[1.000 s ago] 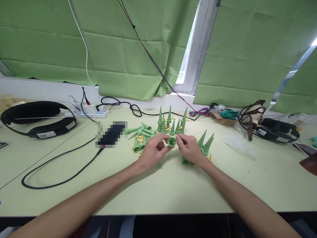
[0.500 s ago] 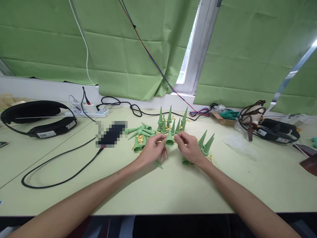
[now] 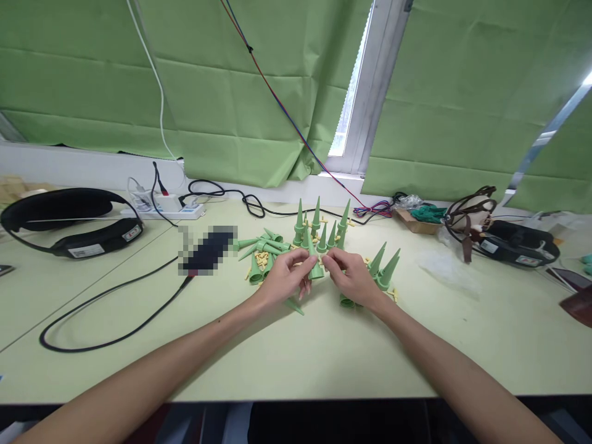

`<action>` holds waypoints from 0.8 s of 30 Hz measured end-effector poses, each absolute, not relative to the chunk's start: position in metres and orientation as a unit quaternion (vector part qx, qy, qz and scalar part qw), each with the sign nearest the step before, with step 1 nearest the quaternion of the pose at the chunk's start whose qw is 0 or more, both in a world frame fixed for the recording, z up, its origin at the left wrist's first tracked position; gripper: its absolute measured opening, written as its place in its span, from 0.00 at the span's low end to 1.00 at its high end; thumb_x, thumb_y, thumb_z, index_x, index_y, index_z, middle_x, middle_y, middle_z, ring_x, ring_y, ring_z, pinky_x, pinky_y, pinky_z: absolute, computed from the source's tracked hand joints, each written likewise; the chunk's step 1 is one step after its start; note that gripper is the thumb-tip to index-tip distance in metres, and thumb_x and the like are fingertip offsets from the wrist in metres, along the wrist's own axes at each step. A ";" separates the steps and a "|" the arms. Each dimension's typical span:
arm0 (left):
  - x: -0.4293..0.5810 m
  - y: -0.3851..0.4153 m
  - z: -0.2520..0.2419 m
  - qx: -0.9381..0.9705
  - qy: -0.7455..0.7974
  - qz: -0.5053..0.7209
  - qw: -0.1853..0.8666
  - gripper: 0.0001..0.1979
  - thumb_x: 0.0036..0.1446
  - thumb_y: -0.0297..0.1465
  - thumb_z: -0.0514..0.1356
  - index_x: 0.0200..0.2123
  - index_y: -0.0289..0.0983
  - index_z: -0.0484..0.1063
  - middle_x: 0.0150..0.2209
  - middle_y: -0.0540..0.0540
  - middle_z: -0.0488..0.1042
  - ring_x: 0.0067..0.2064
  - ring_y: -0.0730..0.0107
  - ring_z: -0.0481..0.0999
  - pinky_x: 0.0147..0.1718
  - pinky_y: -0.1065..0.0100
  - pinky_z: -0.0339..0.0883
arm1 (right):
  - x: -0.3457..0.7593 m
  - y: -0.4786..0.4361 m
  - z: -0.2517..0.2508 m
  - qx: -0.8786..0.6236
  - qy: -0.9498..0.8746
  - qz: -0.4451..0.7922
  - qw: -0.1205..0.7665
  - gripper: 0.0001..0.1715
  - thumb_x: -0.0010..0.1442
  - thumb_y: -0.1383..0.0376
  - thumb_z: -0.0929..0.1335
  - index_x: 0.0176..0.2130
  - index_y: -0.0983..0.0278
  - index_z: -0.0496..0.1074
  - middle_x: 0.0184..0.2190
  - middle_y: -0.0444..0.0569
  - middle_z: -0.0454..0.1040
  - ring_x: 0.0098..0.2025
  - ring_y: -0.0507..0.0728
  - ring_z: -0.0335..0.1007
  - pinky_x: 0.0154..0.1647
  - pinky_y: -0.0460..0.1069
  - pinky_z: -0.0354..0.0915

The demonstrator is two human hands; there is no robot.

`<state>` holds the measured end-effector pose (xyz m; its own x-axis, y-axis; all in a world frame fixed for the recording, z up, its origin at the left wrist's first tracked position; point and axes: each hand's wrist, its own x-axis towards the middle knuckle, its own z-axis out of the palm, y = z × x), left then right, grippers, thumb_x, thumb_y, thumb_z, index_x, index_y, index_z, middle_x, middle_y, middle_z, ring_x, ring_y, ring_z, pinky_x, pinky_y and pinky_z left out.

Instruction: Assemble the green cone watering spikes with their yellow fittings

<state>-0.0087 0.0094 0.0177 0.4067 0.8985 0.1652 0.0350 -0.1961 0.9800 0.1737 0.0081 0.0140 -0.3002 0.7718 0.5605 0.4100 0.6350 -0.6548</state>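
Observation:
My left hand [image 3: 287, 274] is closed round a green plastic cone-shaped spike [image 3: 317, 270], its point up and its wide end toward me. Beside that spike, my right hand [image 3: 350, 276] is pinched on what looks like a small yellow T-shaped piece, mostly hidden by the fingertips. Behind the hands stand several green spikes [image 3: 316, 216] with yellow pieces at their sides. Near the left hand lies a pile of loose green spikes [image 3: 272, 245] around small yellow pieces [image 3: 263, 261]. More spikes [image 3: 388, 270] stand beyond my right wrist, and others lie partly under it.
A black cable [image 3: 106, 350] loops across the left of the table to a blurred dark device [image 3: 210, 250]. A black headset [image 3: 92, 237] and a power strip [image 3: 185, 211] are at the back left. At right are clear plastic [image 3: 448, 271], a cardboard box [image 3: 419, 224] and another black device [image 3: 520, 243].
The spike in my left hand has turned: its open wide end faced me before, and now its side shows with the point up. My right fingers have shifted slightly.

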 end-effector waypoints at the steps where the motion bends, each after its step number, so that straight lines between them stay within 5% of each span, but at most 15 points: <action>1: -0.009 0.009 0.018 0.662 0.355 0.415 0.514 0.17 0.60 0.46 0.59 0.34 0.37 0.67 0.20 0.54 0.69 0.17 0.75 0.68 0.16 0.74 0.61 | 0.173 0.008 0.014 -0.381 -0.782 0.196 0.453 0.20 0.68 0.59 0.61 0.26 0.62 0.58 0.20 0.39 0.57 0.23 0.49 0.51 0.26 0.46 0.51; 8: -0.009 0.001 0.020 0.701 0.372 0.424 0.437 0.14 0.60 0.43 0.60 0.38 0.38 0.68 0.20 0.55 0.66 0.17 0.77 0.66 0.16 0.75 0.60 | 0.173 0.009 0.011 -0.391 -0.789 0.174 0.440 0.23 0.69 0.59 0.59 0.24 0.62 0.51 0.19 0.39 0.50 0.22 0.49 0.45 0.25 0.47 0.47; 18: -0.007 -0.001 0.018 0.729 0.373 0.442 0.367 0.14 0.60 0.41 0.59 0.44 0.39 0.69 0.47 0.44 0.70 0.21 0.80 0.70 0.18 0.72 0.63 | 0.172 0.007 0.015 -0.409 -0.767 0.179 0.462 0.24 0.68 0.57 0.59 0.22 0.62 0.52 0.18 0.39 0.51 0.21 0.49 0.46 0.24 0.47 0.48; 24: -0.007 -0.004 0.023 0.707 0.417 0.445 0.359 0.16 0.61 0.42 0.59 0.47 0.40 0.65 0.32 0.50 0.72 0.21 0.77 0.70 0.19 0.74 0.63 | 0.173 0.009 0.014 -0.434 -0.728 0.176 0.500 0.23 0.68 0.56 0.61 0.24 0.62 0.59 0.18 0.39 0.56 0.22 0.49 0.50 0.25 0.47 0.51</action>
<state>-0.0071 -0.0036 0.0235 0.2557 0.9089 0.3294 0.2709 -0.3944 0.8781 0.1732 0.0088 0.0144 -0.1232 0.8088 0.5751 0.4568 0.5606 -0.6906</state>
